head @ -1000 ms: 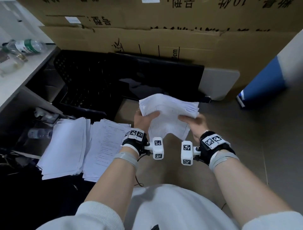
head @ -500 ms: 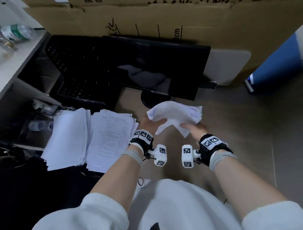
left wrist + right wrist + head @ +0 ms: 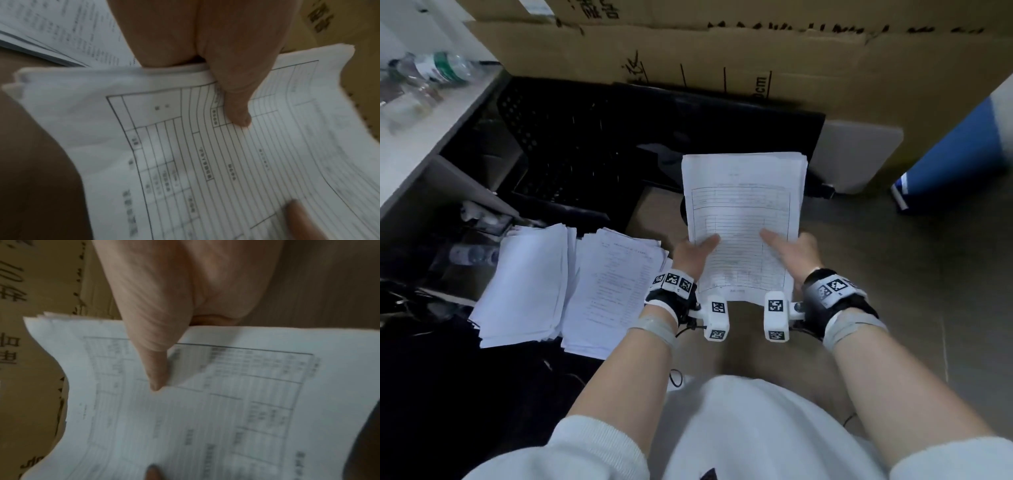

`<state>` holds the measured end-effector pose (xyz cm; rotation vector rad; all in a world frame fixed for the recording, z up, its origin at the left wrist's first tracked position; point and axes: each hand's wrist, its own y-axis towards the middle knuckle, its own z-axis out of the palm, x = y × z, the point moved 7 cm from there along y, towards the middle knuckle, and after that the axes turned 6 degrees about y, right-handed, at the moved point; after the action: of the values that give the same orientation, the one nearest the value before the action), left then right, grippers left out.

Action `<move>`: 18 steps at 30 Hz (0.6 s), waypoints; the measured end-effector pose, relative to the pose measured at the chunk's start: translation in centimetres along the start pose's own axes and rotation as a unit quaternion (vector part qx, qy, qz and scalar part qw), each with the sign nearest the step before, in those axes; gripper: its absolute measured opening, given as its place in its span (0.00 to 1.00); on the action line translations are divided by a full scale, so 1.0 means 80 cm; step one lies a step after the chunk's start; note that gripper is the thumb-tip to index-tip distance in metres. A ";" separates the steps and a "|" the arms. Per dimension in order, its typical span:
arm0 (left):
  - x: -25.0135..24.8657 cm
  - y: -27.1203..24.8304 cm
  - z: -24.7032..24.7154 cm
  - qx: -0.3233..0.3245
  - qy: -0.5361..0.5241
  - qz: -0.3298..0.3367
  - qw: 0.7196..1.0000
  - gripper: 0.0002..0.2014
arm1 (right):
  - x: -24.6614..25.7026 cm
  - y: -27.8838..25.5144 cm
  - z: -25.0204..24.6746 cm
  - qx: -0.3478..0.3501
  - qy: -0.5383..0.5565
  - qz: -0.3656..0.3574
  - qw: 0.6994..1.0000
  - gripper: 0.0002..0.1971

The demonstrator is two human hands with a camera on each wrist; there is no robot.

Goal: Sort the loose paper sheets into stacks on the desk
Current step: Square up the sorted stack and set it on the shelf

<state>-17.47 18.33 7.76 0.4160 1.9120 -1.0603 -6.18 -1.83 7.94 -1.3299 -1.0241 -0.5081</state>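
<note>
Since a second ago, the bundle of sheets (image 3: 743,219) has been turned flat and straightened, so its printed table is now facing up toward the person instead of hanging crumpled between the hands. Both hands are holding it in the air above the brown floor (image 3: 893,291), in front of the person's body. The left hand (image 3: 690,255) is gripping the near left edge, its thumb (image 3: 236,97) lying on the top page and its fingers hidden beneath. The right hand (image 3: 796,253) is gripping the near right edge in the same way, thumb (image 3: 156,363) pressing on top of the form. Page edges at the far corners are fanning slightly apart. To the left, two piles are lying side by side and touching: a blank-topped pile (image 3: 527,284) on the far left and a printed pile (image 3: 613,291) just beside the left wrist. Beyond the bundle a black crate (image 3: 592,137) is sitting against cardboard boxes (image 3: 722,48), and a plastic bottle (image 3: 438,68) is lying on the white shelf (image 3: 431,137) at the far left.
</note>
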 end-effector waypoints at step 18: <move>-0.052 -0.020 -0.003 -0.044 0.007 0.139 0.989 0.20 | 0.061 -0.065 0.099 0.284 -0.144 -0.179 0.931 0.48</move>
<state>-16.29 18.10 12.04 0.6208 1.8411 -0.7901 -10.46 5.70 14.18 -0.7092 -1.5365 -0.2508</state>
